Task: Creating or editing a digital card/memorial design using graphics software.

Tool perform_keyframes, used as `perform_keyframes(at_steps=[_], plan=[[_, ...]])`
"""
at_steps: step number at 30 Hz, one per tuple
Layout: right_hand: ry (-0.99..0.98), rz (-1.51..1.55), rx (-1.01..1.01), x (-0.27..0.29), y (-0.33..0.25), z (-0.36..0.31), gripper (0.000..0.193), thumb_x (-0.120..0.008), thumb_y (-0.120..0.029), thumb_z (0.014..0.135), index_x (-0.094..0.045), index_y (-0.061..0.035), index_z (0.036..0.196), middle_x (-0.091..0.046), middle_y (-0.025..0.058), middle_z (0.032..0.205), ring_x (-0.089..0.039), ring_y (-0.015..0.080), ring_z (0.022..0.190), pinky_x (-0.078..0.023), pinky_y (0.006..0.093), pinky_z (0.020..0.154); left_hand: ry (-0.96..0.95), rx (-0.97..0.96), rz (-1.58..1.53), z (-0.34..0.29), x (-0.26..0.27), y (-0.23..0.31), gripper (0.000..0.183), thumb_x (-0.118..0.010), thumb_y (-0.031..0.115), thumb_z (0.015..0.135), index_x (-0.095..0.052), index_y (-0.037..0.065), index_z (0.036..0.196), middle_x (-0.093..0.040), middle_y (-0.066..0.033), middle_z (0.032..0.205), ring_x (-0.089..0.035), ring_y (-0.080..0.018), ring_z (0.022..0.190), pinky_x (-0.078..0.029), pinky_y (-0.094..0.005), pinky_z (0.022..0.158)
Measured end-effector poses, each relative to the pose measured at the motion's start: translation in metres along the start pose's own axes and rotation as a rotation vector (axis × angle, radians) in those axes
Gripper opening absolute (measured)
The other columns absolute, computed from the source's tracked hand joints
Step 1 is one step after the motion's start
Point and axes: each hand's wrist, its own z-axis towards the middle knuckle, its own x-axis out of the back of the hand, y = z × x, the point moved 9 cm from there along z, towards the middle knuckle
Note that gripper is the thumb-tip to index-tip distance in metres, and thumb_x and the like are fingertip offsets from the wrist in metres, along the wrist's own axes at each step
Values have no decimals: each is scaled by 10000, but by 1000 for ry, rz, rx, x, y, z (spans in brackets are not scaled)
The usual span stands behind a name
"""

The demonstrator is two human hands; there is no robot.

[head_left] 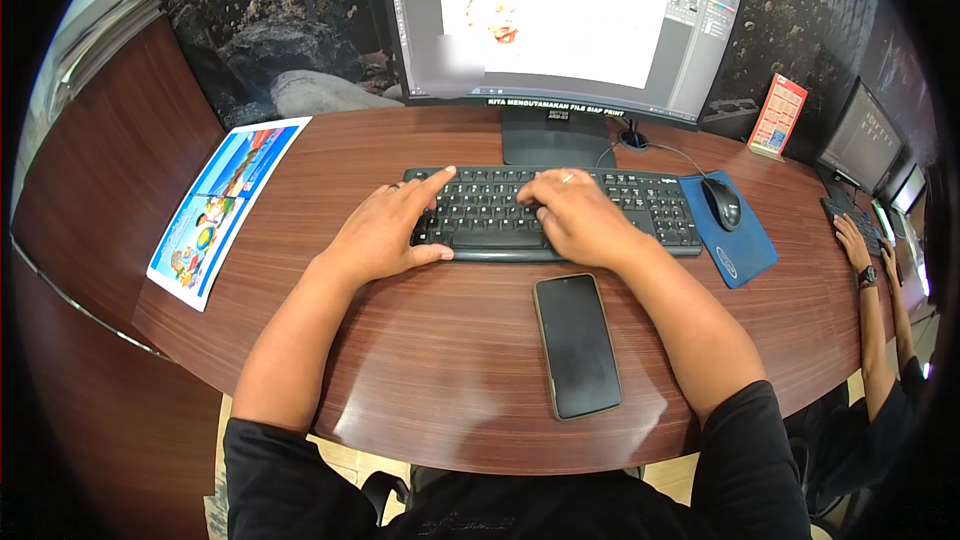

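A black keyboard (485,212) lies across the desk in front of me. My left hand (378,230) rests at its left end, thumb and index finger spread apart over the keys, holding nothing. Over the middle keys is my right hand (582,218), its fingers bent down and apart, also without anything in it; a ring shows on one finger. Some fingertips of both hands are hidden. Behind the keyboard stands a curved monitor (570,20) displaying an image-editing window with a mostly white canvas and a small reddish picture. A dark-screened phone (579,348) lies below my right hand.
To the right, a black mouse (722,205) sits on a blue mouse pad (748,255). A red desk calendar (778,115) stands behind it. A colourful printed sheet (225,210) lies at the left beside a wooden partition (110,150). At far right, another person's hands (853,243) work at another keyboard.
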Motion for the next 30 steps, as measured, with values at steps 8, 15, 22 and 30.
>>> perform_keyframes(at_steps=[8, 15, 22, 30], plan=[[-105, 1, -33, -13, -5, -2, 302, -620, 14, 919, -670, -42, 1212, -684, 175, 1252, -580, 382, 1308, -388, 511, 1155, -33, 5, 41, -2, 3, 8, 1014, -923, 337, 762, -407, 125, 1608, -678, -122, 1092, -637, -305, 1012, -497, -427, 950], [-99, 29, -11, -15, -9, 0, 299, -612, 8, 924, -669, -38, 1214, -685, 170, 1222, -590, 377, 1282, -387, 522, 1149, -18, -16, 1, -4, 5, 4, 856, -821, 204, 845, -423, 130, 1598, -674, -121, 1078, -638, -314, 988, -500, -439, 946], [-133, 20, -95, -20, -9, 1, 447, -596, -38, 961, -558, -20, 1406, -677, 212, 1314, -546, 395, 1365, -343, 541, 1194, 44, 31, -29, -1, 4, -5, 740, -562, -76, 870, -457, 139, 1571, -644, -136, 1070, -647, -322, 991, -533, -437, 923], [-193, -5, -17, -35, -26, 5, 499, -556, -48, 978, -511, -2, 1472, -613, 230, 1422, -469, 418, 1447, -298, 557, 1237, 108, 26, -64, -2, 5, -12, 723, -526, -126, 858, -494, 123, 1536, -638, -154, 1058, -671, -326, 1015, -557, -440, 945]])
